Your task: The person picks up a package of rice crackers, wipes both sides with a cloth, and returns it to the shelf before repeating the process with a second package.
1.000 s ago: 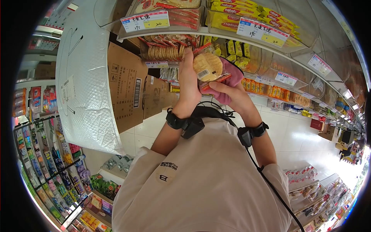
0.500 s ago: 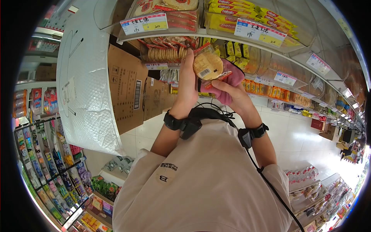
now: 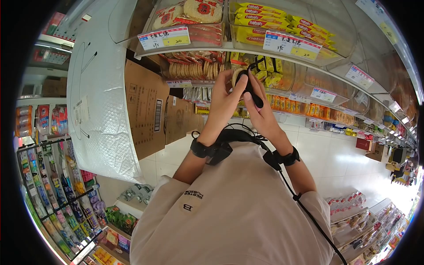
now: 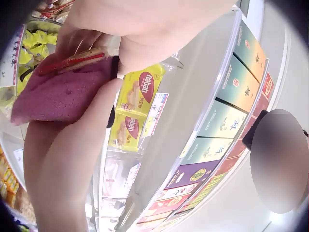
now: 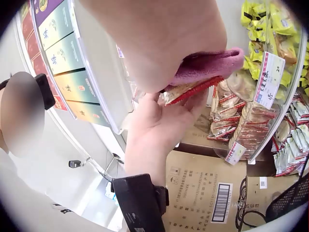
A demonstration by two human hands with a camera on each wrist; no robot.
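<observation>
Both hands meet in front of the snack shelf. My left hand (image 3: 224,102) grips a wrapped rice cracker (image 3: 236,77), seen nearly edge-on, its red-edged wrapper showing in both wrist views. In my right hand (image 3: 263,117) is a folded pink cloth (image 4: 67,95), pressed against the cracker's wrapper. In the head view a black side of the cloth (image 3: 254,91) faces up, and the left thumb lies over it. The right wrist view has the left palm (image 5: 161,121) under the wrapped cracker (image 5: 189,92), with the pink cloth (image 5: 210,67) above.
Clear bins hold more rice crackers (image 3: 190,70) and yellow nabati packs (image 3: 260,20) behind price tags (image 3: 164,39). A bubble-wrapped panel (image 3: 99,115) and cardboard boxes (image 3: 143,110) stand at the left. A cable (image 3: 309,212) runs down from the right forearm.
The cracker and cloth have turned from face-up to edge-on, and the black side of the cloth now shows. The left hand has moved right, its thumb over the cloth.
</observation>
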